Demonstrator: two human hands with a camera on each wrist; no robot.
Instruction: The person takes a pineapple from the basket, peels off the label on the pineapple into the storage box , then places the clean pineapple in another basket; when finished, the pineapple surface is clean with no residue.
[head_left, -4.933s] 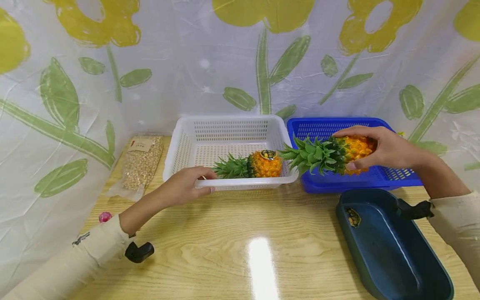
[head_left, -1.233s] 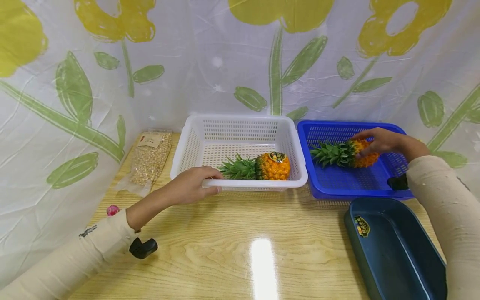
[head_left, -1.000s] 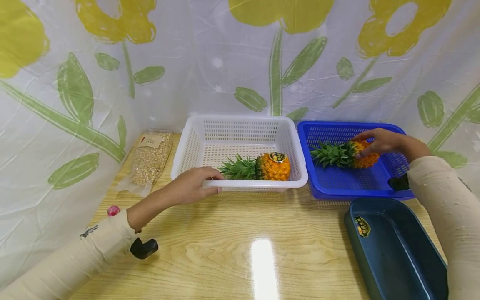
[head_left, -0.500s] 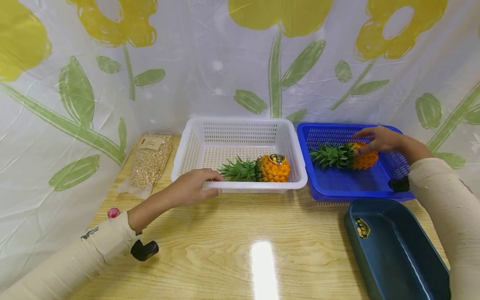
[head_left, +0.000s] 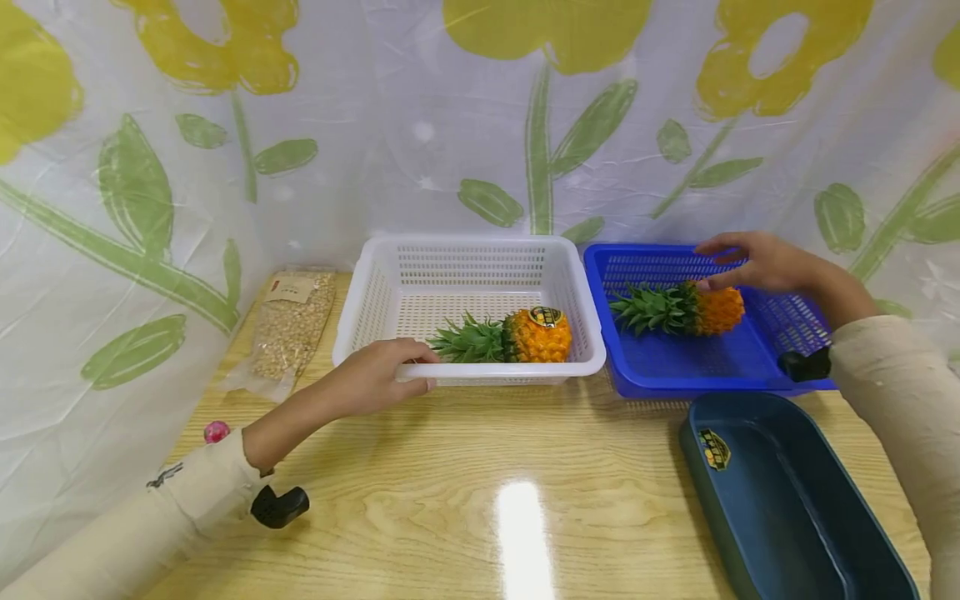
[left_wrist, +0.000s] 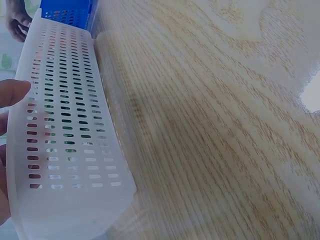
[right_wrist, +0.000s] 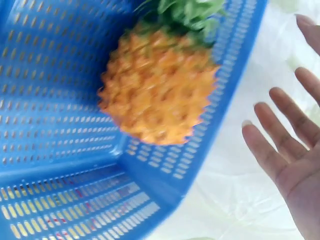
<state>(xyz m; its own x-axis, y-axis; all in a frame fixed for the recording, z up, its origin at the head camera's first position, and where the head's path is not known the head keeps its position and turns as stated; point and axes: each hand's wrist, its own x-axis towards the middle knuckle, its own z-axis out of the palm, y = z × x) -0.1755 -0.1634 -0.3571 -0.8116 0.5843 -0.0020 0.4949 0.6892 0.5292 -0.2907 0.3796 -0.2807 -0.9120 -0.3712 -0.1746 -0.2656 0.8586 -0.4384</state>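
Observation:
My left hand (head_left: pixel 375 377) holds the front rim of the white perforated basket (head_left: pixel 517 369), thumb outside and fingers over the edge. In the left wrist view its thumb (left_wrist: pixel 14 93) lies against the basket wall. A pineapple (head_left: pixel 546 340) with a black-and-gold sticker lies inside along the front wall, leaves to the left. To the right, a second pineapple (head_left: pixel 718 313) lies in the blue basket (head_left: pixel 690 385), leaves also pointing left. Just above it is my right hand (head_left: pixel 776 268), fingers spread and holding nothing; the right wrist view shows the palm (right_wrist: pixel 305 185) apart from the fruit.
A dark teal tub (head_left: pixel 802 500) with a sticker stands at the front right, close to the blue basket. At the left lies a clear bag of pale grains (head_left: pixel 292 325). A small pink ball-shaped thing (head_left: pixel 217 432) is near my left sleeve. Behind hangs a flower-printed curtain (head_left: pixel 405 150).
My right hand carried the second pineapple over the blue basket, lowered it in, then let go and rose slightly off it. The left hand has kept its hold on the white basket's rim.

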